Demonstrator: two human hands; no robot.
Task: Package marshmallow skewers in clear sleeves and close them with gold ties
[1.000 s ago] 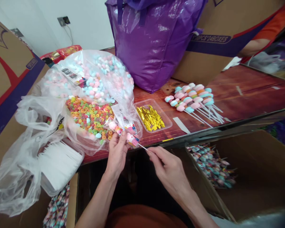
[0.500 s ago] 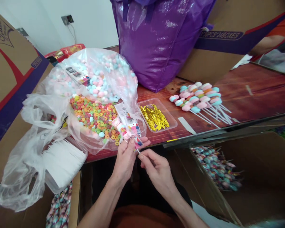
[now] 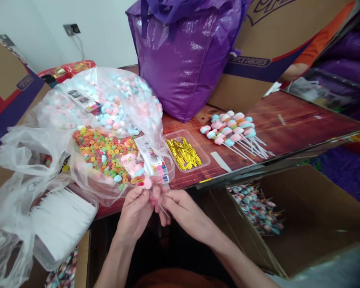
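My left hand [image 3: 134, 214] is closed round the lower part of a marshmallow skewer [image 3: 140, 176], which is in a clear printed wrapper and points up and away from me. My right hand [image 3: 181, 208] meets it, fingers pinched at the wrapper's gathered bottom, where the white stick [image 3: 164, 211] sticks out. What exactly lies between the right fingertips is partly hidden. Just beyond my hands are printed wrappers [image 3: 160, 170], ring gummies [image 3: 102, 154] in an opened plastic bag, and gold twist ties [image 3: 184, 154] in a clear tray [image 3: 206, 165].
Bare marshmallow skewers [image 3: 232, 128] lie in a pile at right. White sticks [image 3: 63, 218] fill a tub at left. A marshmallow bag [image 3: 123, 92] and purple bag [image 3: 183, 68] stand behind. An open carton [image 3: 312, 212] below right holds wrapped skewers [image 3: 258, 208]. Another person's arm [image 3: 297, 72] shows far right.
The wrapped skewer now tilts up to the left, and my right hand has moved in against my left at the wrapper's bottom. The whole view has shifted, so the table things appear further left.
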